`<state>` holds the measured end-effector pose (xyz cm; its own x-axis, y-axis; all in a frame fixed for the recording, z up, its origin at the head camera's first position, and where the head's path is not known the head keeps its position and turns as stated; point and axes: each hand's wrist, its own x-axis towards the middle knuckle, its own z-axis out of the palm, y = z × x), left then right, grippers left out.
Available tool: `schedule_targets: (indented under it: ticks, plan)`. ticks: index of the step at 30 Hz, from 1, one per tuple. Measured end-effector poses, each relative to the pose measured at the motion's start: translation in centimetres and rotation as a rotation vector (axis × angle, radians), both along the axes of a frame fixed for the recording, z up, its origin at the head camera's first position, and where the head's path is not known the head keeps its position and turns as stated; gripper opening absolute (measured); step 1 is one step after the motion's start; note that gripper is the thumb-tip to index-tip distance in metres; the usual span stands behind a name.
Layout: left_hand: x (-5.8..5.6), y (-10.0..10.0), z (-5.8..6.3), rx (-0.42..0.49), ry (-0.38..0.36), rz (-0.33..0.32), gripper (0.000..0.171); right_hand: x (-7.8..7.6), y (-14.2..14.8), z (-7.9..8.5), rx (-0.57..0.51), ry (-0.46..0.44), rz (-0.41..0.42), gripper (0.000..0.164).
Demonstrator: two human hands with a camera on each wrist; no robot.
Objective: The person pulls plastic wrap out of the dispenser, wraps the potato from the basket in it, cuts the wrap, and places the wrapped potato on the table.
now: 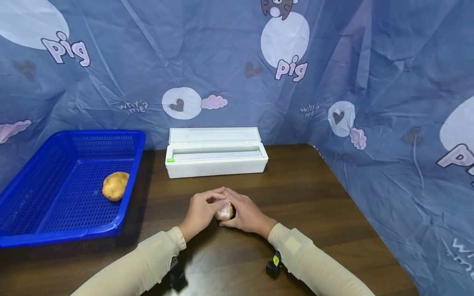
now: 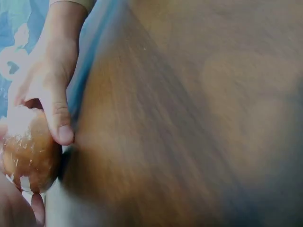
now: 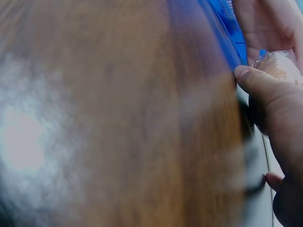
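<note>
Both hands meet over the table around a potato (image 1: 224, 212) wrapped in shiny clear film. My right hand (image 1: 249, 213) curls round its right side, with the thumb low along the near side. From the left, my left hand (image 1: 203, 209) holds it, thumb and fingers bent over its upper part. In the left wrist view, wrinkled film shines on the potato (image 2: 31, 151) and the right thumb lies against it. The right wrist view shows the film-covered potato (image 3: 279, 66) partly hidden behind the right hand (image 3: 284, 106).
A white film box (image 1: 218, 166) with its lid raised stands just beyond the hands; a small green piece (image 1: 170, 160) sits at its left end. At left is a blue basket (image 1: 127, 197) with one bare potato (image 1: 115, 186) inside. A patterned curtain (image 1: 229, 61) borders the wooden table (image 1: 296, 185).
</note>
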<state>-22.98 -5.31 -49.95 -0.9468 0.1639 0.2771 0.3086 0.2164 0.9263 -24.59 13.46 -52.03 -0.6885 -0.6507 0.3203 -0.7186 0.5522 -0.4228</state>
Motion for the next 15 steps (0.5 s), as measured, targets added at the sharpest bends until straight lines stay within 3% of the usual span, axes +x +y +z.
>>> schedule_targets:
  ticks: [3,6,12,15]
  plan:
    - [-0.5,0.1,0.1,0.06,-0.103,0.021,0.024,0.0,0.2,0.4,0.045,-0.036,0.005,0.1]
    - [-1.3,-0.2,0.2,0.075,-0.182,-0.011,0.037,-0.4,0.4,1.2,0.028,-0.161,0.035,0.101]
    - [-2.3,-1.4,0.2,0.031,-0.247,-0.11,0.045,-1.4,0.2,2.1,-0.181,-0.426,-0.016,0.06]
    - [-2.6,-1.7,0.0,0.063,-0.276,-0.146,0.043,-1.8,0.0,1.8,-0.289,-0.525,-0.062,0.052]
